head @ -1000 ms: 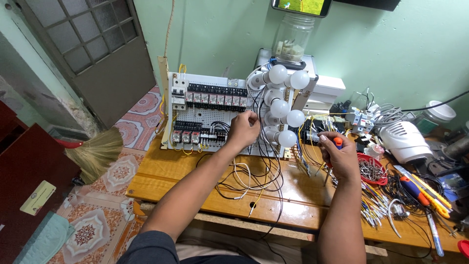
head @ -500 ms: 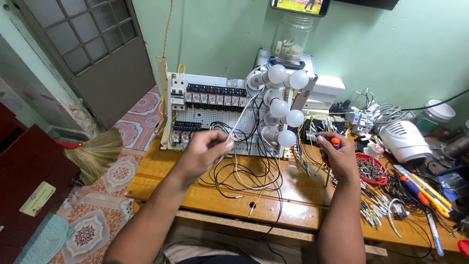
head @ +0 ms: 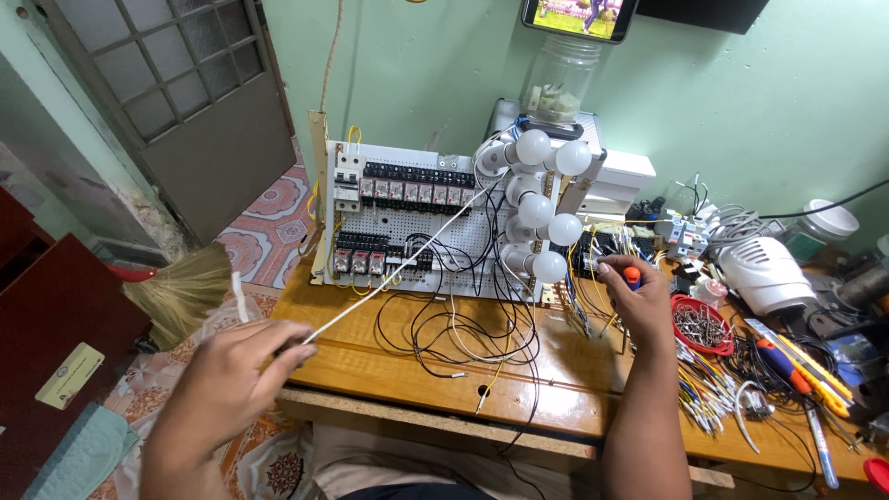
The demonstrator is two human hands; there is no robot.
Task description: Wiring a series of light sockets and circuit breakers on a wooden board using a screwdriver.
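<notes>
Left hand (head: 243,370), nearest the camera and out past the bench edge: fingers curled shut on a white wire (head: 398,264), pinched near its free end. The wire runs taut and straight from the hand, up across the bench (head: 389,370), to the top of the white panel (head: 421,222) beside the bulbs (head: 542,208).

Right hand (head: 634,301), over the bench right of the panel: fingers closed around a red-handled screwdriver (head: 632,276). The tip is hidden, so what it touches cannot be told.

Loose black and white wires (head: 463,333) lie tangled on the bench below the panel. A red bowl (head: 701,324) of small parts sits just right of the right hand, with cut wire ends (head: 708,393) near it.

Judgement: the pull is best kept steady and in line with the wire. A sideways drag could snag the relays (head: 417,190) or dislodge neighbouring leads. The screwdriver should be held away from the terminals during the pull.
</notes>
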